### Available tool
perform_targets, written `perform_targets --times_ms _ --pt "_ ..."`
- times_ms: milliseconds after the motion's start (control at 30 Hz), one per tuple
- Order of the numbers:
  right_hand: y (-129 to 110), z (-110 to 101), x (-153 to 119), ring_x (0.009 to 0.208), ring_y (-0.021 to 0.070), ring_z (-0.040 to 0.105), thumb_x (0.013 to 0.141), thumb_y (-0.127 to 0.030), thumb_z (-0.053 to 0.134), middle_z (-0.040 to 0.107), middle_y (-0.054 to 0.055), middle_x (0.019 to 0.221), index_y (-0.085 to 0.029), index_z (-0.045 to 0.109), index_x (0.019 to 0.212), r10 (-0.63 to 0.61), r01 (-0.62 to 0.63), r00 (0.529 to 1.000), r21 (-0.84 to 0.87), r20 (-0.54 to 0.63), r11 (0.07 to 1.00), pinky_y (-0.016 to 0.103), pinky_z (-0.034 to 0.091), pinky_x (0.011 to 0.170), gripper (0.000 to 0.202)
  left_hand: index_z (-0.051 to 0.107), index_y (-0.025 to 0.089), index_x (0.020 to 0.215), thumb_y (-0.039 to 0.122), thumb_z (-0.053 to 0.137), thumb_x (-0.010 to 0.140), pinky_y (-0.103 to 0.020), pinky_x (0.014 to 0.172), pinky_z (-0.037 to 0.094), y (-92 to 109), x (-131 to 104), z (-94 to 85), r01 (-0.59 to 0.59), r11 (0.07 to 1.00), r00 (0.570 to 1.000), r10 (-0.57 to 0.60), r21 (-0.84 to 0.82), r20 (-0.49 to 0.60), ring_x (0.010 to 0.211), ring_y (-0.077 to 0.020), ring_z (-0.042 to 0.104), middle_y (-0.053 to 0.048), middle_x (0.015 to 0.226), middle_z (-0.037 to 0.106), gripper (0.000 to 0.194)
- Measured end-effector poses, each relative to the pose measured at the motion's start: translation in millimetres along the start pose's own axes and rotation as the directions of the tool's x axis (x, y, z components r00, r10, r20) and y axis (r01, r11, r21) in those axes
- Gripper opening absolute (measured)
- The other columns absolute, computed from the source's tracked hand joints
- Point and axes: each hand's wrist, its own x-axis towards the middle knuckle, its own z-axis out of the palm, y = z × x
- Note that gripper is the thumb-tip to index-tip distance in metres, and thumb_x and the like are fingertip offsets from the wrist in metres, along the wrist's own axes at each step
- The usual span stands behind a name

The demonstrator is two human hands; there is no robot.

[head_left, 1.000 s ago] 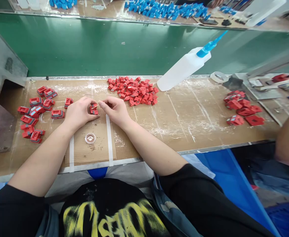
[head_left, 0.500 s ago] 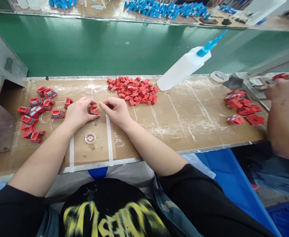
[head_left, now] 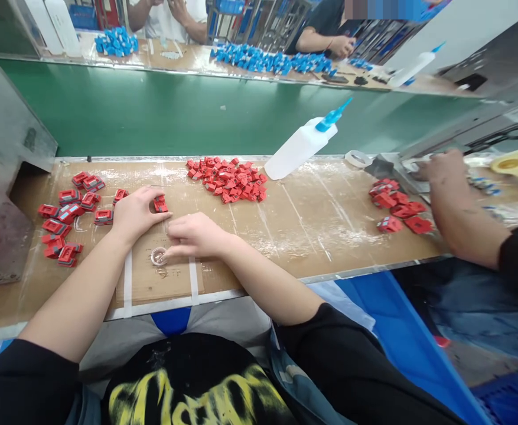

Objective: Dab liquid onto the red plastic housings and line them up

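Workbench [head_left: 294, 224]: we are working at a brown top with a shiny covering, and it is running across the whole view
Green panel [head_left: 165, 109]: it is standing behind the bench, and blue pieces [head_left: 267, 62] are lying heaped on the ledge above it
Metal box [head_left: 2, 147]: it is standing at the bench's left end
Neighbour's arm [head_left: 466, 218]: it is lying across the right end, and we are not making out what that hand is holding
White bottle [head_left: 294, 152]: it is tilting, its blue nozzle pointing up and to the right
Red heap [head_left: 232, 180]: small parts are lying piled near the back edge, just left of the bottle
Red-and-grey pieces [head_left: 69, 212]: they are sitting loosely spread on the left
Right cluster [head_left: 400, 210]: a few red parts are lying together near the neighbour's forearm
Left hand [head_left: 134, 213]: we are grasping one red piece [head_left: 160, 203] between thumb and fingers
Right hand [head_left: 196, 236]: we are bending its fingers beside a clear dish [head_left: 158, 256], one fingertip at the rim; we cannot tell whether they are pinching anything
Tape roll [head_left: 358, 159]: it is lying flat near the back edge
Dish: it is sitting on a cardboard sheet [head_left: 152, 292], nearer us than the held piece
Red piece: we are holding it at the fingertips, beyond the dish
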Motion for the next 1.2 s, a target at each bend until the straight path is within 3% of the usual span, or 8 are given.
perform_targets --times_ms 67,200,400,567,633,733,1000,1200 --pt "23 -17 14 0.069 0.0125 0.046 0.102 -0.053 0.064 0.056 -0.001 0.074 -0.019 0.057 0.072 0.176 -0.194 0.966 -0.082 -0.188 0.978 0.028 0.028 0.063 0.046 0.072 0.030 0.127 0.056 0.080 0.085 -0.036 0.084 0.050 -1 0 0.7 -0.015 1.000 1.000 0.015 0.006 -0.011 0.112 -0.0283 0.072 -0.004 0.133 0.074 0.050" --pt "94 -60 57 0.066 0.0103 0.031 0.097 -0.030 0.074 0.050 -0.002 0.076 -0.016 0.061 0.068 0.447 -0.544 0.750 -0.069 -0.487 0.836 0.029 0.025 0.062 0.034 0.069 0.029 0.130 0.059 0.080 0.085 -0.036 0.085 0.050 -4 1 1.6 -0.008 0.997 0.999 0.004 -0.071 -0.050 0.110 -0.0292 0.073 -0.006 0.128 0.076 0.055" --pt "150 -71 95 0.057 0.0047 0.019 0.083 -0.021 0.084 0.030 -0.012 0.054 -0.017 0.047 0.049 0.463 -0.517 0.797 -0.041 -0.388 0.855 0.027 0.024 0.056 0.051 0.067 0.027 0.129 0.056 0.082 0.083 -0.037 0.085 0.050 -5 -1 -1.6 0.052 0.983 0.996 -0.063 -0.178 -0.057 0.108 -0.0310 0.072 -0.009 0.127 0.077 0.056" --pt "137 -66 92 0.058 0.0048 0.032 0.076 -0.010 0.087 0.049 -0.008 0.055 -0.014 0.059 0.060 0.452 -0.483 0.806 0.017 -0.382 0.875 0.024 0.032 0.058 0.033 0.072 0.025 0.124 0.056 0.085 0.080 -0.034 0.083 0.049 -4 -2 -1.1 0.013 0.915 0.995 -0.053 -0.403 -0.088 0.090 -0.0231 0.070 -0.006 0.113 0.077 0.055" --pt "119 -65 83 0.063 0.0057 0.046 0.086 -0.016 0.080 0.064 -0.003 0.070 -0.011 0.071 0.084 0.440 -0.456 0.807 0.056 -0.395 0.888 0.023 0.040 0.062 0.010 0.071 0.023 0.128 0.059 0.085 0.079 -0.031 0.073 0.047 -5 -2 0.2 0.039 0.847 0.997 -0.066 -0.530 -0.033 0.072 -0.0185 0.063 -0.002 0.088 0.073 0.062" --pt "82 -55 56 0.069 0.0081 0.060 0.099 -0.034 0.068 0.075 0.002 0.090 -0.014 0.072 0.117 0.443 -0.339 0.805 0.307 -0.394 0.889 0.024 0.052 0.067 0.027 0.070 0.021 0.131 0.060 0.085 0.077 -0.028 0.062 0.041 -5 -1 2.5 0.063 0.713 0.996 -0.006 -0.699 0.083 0.061 -0.0156 0.054 0.003 0.070 0.062 0.069" --pt "24 -7 7 0.110 0.0229 0.076 0.089 -0.045 0.081 0.080 0.009 0.114 -0.023 0.078 0.106 0.398 0.050 0.738 0.633 -0.544 0.772 0.043 0.062 0.103 0.027 0.077 0.017 0.111 0.059 0.079 0.080 -0.031 0.074 0.050 -1 0 4.6 0.052 0.547 0.914 0.311 -0.836 0.260 0.082 -0.0200 0.065 -0.007 0.100 0.075 0.052" --pt "29 4 6 0.113 0.0242 0.076 0.089 -0.040 0.082 0.080 0.009 0.118 -0.026 0.080 0.103 0.246 0.090 0.850 0.590 -0.465 0.802 0.049 0.060 0.107 0.020 0.073 0.016 0.092 0.062 0.079 0.079 -0.027 0.067 0.043 -5 2 6.7 -0.039 0.517 0.878 0.426 -0.855 0.217 0.072 -0.0158 0.053 -0.002 0.079 0.063 0.048"
